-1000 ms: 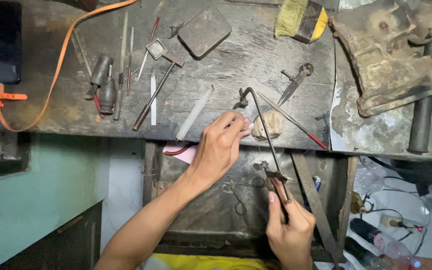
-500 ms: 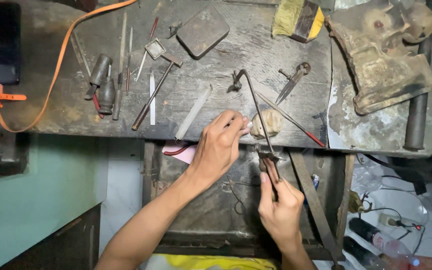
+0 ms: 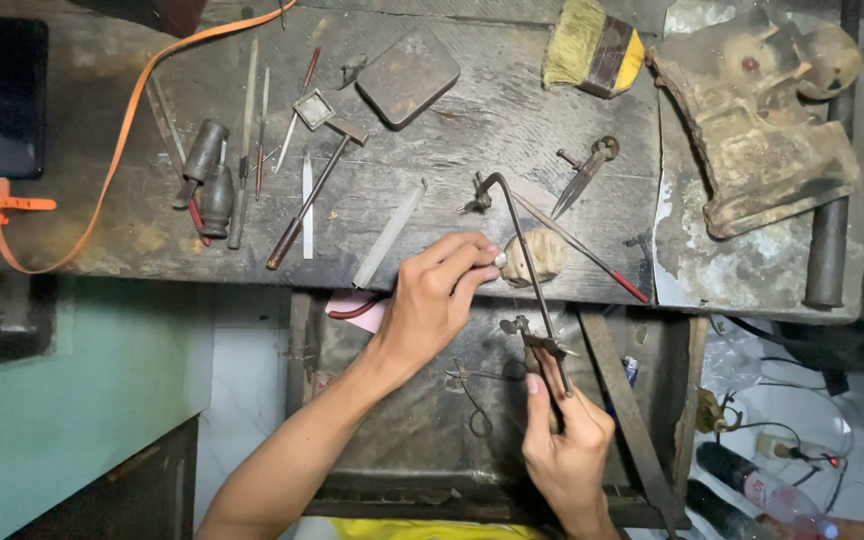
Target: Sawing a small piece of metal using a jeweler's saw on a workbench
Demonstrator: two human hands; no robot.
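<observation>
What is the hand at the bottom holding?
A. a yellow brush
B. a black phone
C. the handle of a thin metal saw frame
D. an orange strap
C: the right hand grips the handle of the saw frame, whose thin metal arm runs up past the left hand at the bench edge.

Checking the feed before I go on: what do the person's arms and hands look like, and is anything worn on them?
Both are bare. The left hand and its forearm show no sleeve, glove, watch or ring. The right hand is also ungloved, its wrist cut off by the frame's edge. A strip of yellow cloth shows below.
</observation>
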